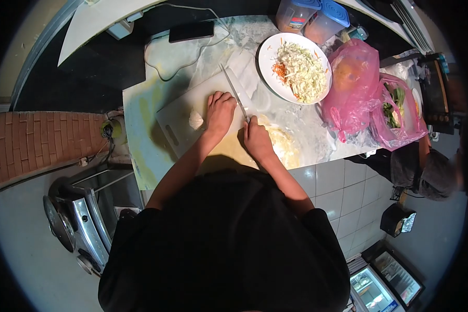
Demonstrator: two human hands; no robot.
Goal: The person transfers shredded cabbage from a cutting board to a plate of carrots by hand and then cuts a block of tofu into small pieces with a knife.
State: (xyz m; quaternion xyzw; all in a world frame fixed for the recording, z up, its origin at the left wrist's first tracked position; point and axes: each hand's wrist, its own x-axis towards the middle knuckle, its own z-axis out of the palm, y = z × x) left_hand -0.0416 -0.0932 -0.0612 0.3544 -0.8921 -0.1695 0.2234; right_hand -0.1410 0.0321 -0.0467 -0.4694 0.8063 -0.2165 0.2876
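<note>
My right hand (258,139) is closed around the handle of a long kitchen knife (233,89), whose blade points up and to the left over the right edge of the white cutting board (184,106). Fingers curled, my left hand (221,113) rests on the board just left of the blade; whatever lies under those fingers is hidden. A pale, whitish piece of food (195,119) sits on the board beside my left hand. Beyond the knife stands a white plate (265,61) heaped with shredded cabbage (302,70) and a little shredded carrot (280,71).
Pink plastic bags (354,78) stand right of the plate, one with green leaves (395,106). Blue-lidded containers (325,23) are behind it. A phone (191,31) and a cable (209,51) lie at the back left. Another person (434,171) is at the right.
</note>
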